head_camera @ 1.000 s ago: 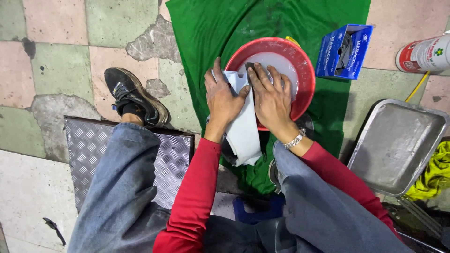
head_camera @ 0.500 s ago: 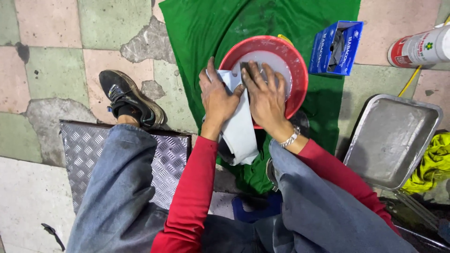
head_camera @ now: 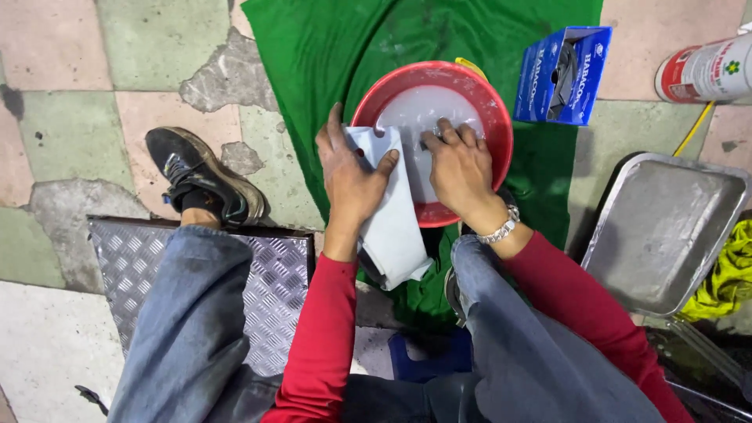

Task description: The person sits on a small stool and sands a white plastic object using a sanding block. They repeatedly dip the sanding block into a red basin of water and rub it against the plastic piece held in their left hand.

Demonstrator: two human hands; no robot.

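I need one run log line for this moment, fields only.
left hand: grips white cloth | right hand: inside red basin | under: green cloth

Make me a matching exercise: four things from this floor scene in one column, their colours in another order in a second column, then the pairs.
Things:
1. basin
2. cloth spread on the floor
3. box
4. tray

Colours:
A. silver
B. blue
C. red
D. green

Pairs: 1-C, 2-D, 3-B, 4-A
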